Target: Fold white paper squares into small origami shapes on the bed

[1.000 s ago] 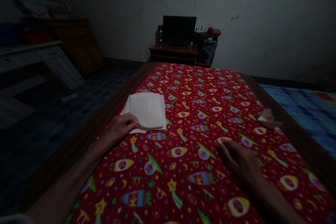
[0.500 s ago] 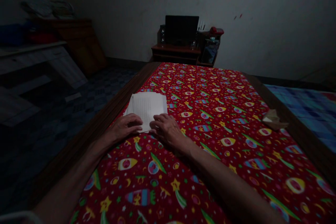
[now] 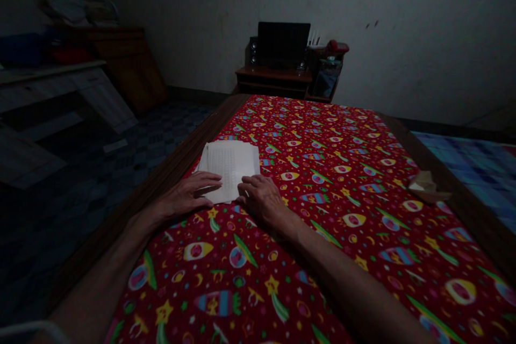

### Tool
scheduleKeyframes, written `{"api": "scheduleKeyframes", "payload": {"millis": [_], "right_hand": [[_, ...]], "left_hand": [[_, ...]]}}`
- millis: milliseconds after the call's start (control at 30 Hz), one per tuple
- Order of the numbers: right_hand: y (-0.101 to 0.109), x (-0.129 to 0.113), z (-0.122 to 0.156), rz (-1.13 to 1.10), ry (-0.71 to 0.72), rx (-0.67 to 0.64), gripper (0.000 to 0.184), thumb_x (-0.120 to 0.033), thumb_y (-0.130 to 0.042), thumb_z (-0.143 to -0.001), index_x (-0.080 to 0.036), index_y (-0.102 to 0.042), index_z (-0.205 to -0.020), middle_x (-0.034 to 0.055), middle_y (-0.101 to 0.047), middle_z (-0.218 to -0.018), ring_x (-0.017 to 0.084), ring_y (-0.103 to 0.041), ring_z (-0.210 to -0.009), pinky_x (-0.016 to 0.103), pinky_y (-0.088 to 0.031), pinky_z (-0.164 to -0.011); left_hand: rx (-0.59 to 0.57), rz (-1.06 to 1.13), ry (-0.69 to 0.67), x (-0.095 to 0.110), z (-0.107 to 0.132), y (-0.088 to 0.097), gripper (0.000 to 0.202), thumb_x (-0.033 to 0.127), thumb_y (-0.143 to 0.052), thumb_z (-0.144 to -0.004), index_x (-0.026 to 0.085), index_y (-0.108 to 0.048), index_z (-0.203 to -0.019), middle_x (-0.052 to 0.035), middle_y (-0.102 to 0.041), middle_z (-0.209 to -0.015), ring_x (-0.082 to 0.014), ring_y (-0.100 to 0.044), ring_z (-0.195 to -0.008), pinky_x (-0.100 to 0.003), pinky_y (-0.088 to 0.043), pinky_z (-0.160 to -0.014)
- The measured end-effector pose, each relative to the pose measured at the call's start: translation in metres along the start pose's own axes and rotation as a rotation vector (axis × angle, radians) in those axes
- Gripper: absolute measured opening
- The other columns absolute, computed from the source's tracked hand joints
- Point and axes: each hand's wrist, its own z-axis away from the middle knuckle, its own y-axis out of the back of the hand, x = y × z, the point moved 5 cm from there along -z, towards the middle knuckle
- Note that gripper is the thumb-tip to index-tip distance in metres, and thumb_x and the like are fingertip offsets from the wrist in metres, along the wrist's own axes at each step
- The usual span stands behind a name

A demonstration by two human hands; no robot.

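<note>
A small stack of white lined paper sheets [image 3: 233, 165] lies on a red patterned cloth [image 3: 330, 183] covering a long table. My left hand [image 3: 186, 197] rests on the stack's near left corner, fingers stretched flat over the paper. My right hand [image 3: 261, 200] sits at the near right corner, fingers curled, with the fingertips touching the paper's edge. Both forearms lie along the cloth.
A folded tan paper shape [image 3: 425, 184] sits near the table's right wooden edge [image 3: 455, 193]. At the far wall stands a low cabinet with a dark screen [image 3: 283, 45]. Desks and shelves line the left side [image 3: 80, 80]. The room is dim.
My right hand moved from the cloth's right side over to the paper's near right corner. The curled-up sheet under my left hand now lies flat. The view shifted slightly.
</note>
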Motion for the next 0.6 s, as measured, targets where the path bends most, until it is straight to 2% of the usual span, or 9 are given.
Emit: {"api": "scheduleKeyframes", "payload": {"millis": [267,600], "right_hand": [[0.002,-0.003,0.001,-0.004,-0.008,-0.014,0.023,-0.037,-0.044,-0.093,-0.019,-0.058,-0.092,0.0052,-0.06,-0.095,0.018,-0.047,-0.091,0.03,-0.031,-0.076],[0.004,-0.006,0.001,0.006,-0.015,-0.034,0.024,-0.04,-0.044,-0.093,-0.019,-0.055,-0.086,0.0052,-0.058,-0.095,0.019,-0.045,-0.092,0.03,-0.03,-0.076]], "left_hand": [[-0.055,-0.153,-0.021,0.003,0.001,-0.001,0.037,0.035,-0.06,-0.081,0.021,-0.061,-0.115,-0.0098,-0.058,-0.123,-0.0221,-0.053,-0.115,-0.039,-0.044,-0.098],[-0.064,-0.315,-0.049,0.018,0.003,-0.006,0.036,0.033,-0.051,-0.086,0.023,-0.059,-0.119,-0.0089,-0.055,-0.128,-0.0227,-0.05,-0.118,-0.04,-0.042,-0.1]]}}
